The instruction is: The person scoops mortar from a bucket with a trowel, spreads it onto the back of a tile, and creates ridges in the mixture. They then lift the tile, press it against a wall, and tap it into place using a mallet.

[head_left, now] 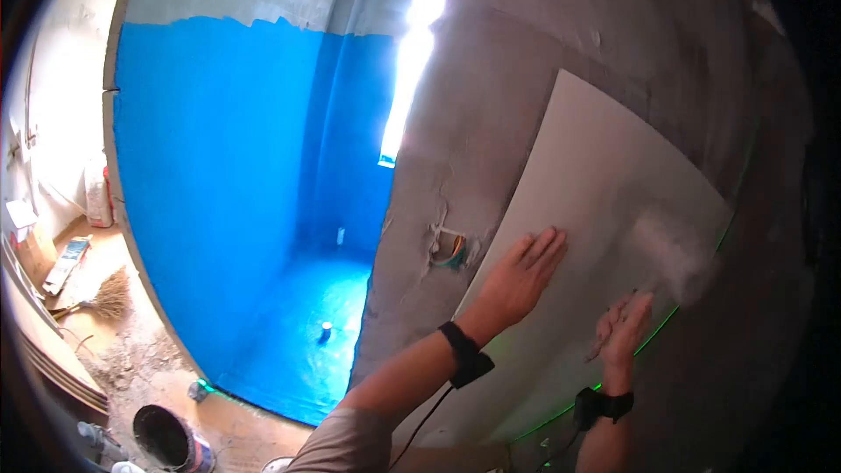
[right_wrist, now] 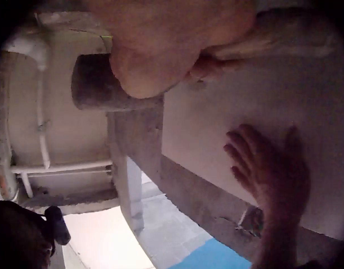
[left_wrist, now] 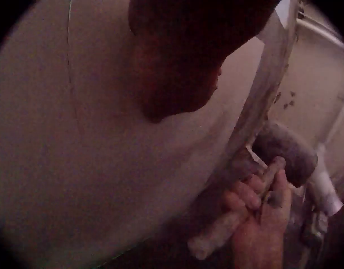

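Note:
A large pale tile (head_left: 604,166) stands against the grey plastered wall. My left hand (head_left: 517,285) rests flat on it near its left edge, fingers extended and slightly spread. In my right hand (head_left: 624,328) I grip the handle of a rubber mallet (head_left: 674,254), whose head is blurred in front of the tile's right side. The left wrist view shows fingers and thumb wrapped about the mallet handle (left_wrist: 216,235), with the dark cylindrical head (left_wrist: 287,154) beyond them. From the right wrist, the left hand (right_wrist: 273,174) appears spread over the tile face.
A green laser line (head_left: 657,335) runs along the tile's lower right. Left of the tile, an open socket box (head_left: 450,250) with wires is set in the wall. Farther left lies a blue-coated recess (head_left: 219,140). A bucket (head_left: 201,454) and a straw broom (head_left: 109,296) are on the dusty floor.

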`<action>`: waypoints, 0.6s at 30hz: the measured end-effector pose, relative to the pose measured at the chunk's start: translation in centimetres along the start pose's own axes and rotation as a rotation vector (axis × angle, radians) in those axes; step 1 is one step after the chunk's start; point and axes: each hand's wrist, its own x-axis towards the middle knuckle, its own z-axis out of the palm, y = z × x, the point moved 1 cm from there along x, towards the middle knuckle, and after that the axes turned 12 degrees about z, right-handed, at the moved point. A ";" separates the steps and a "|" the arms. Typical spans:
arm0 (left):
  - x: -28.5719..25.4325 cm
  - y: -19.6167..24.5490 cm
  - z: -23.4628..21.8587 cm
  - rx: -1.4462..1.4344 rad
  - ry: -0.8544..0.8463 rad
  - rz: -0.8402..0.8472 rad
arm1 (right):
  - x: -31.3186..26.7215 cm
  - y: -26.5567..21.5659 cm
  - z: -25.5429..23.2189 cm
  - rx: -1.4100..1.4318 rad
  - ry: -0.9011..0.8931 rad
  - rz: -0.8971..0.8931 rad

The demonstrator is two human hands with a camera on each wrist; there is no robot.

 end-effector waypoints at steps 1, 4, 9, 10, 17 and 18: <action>-0.1 -0.1 0.1 -0.012 0.019 0.005 | 0.5 -0.4 0.8 0.082 0.043 -0.031; -0.4 -0.1 0.7 0.012 0.026 0.027 | 3.4 -0.4 2.6 0.124 0.139 -0.068; -0.6 -0.9 0.5 0.029 0.046 0.035 | 4.2 -3.1 6.0 -0.050 -0.011 0.075; -0.6 -1.1 0.6 0.042 0.047 0.039 | 3.4 -3.9 6.2 -0.055 0.006 0.070; -0.7 -0.5 1.9 0.016 0.052 0.026 | 4.5 -3.6 7.5 -0.123 0.106 0.011; -0.9 -0.3 1.8 0.006 0.050 0.032 | 4.4 -4.0 6.5 -0.124 0.077 0.048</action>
